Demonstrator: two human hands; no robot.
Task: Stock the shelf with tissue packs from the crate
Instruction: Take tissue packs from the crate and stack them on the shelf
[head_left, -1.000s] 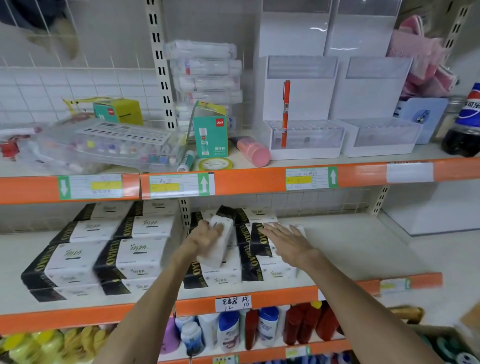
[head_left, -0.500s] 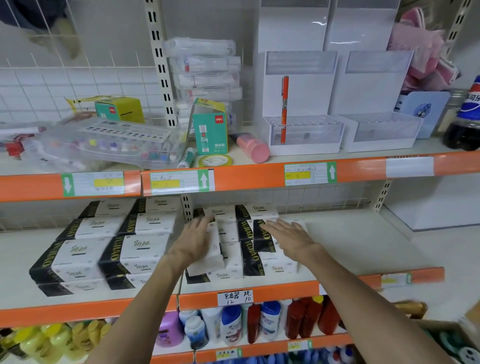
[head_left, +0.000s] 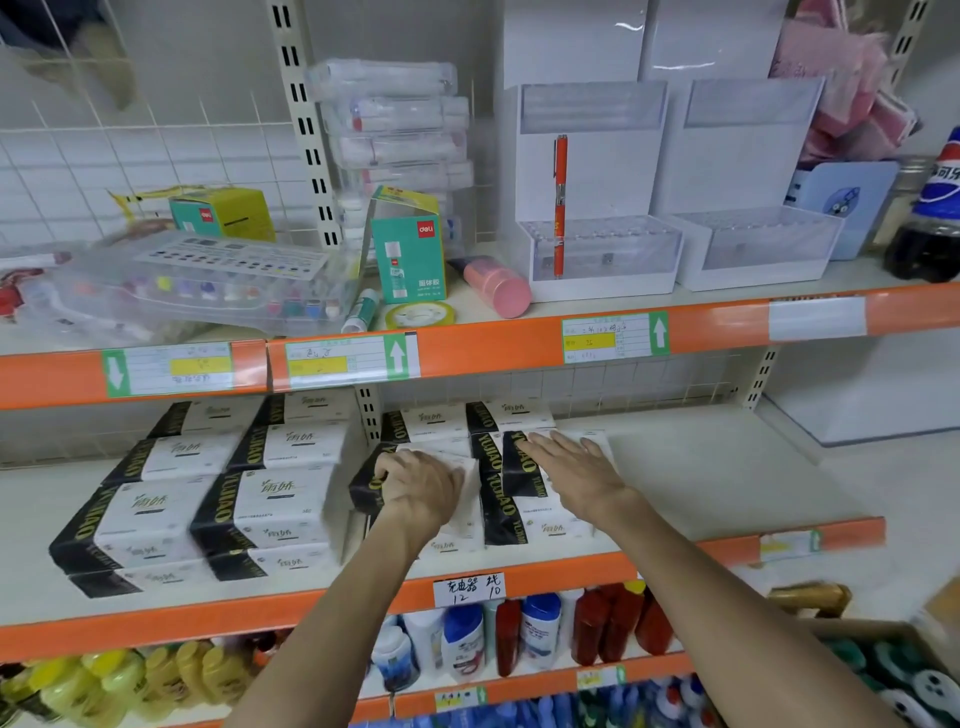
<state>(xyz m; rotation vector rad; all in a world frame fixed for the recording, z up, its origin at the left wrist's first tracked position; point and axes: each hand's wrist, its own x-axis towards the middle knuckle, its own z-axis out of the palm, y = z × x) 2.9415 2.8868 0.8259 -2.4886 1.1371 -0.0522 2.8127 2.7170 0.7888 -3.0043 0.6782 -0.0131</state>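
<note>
The left hand (head_left: 422, 491) is gripping a pack (head_left: 365, 480) with curled fingers, setting it down at the middle of the shelf (head_left: 727, 478), while the right hand (head_left: 576, 473), fingers straight, is steadying the stack (head_left: 519, 517) beside; next, I think, letting go gently.

White soft-plastic tissue packs (head_left: 270, 506) with black ends, gold lettering; orange metal shelf edge (head_left: 519, 343); pink cylindrical tube (head_left: 493, 283).
</note>
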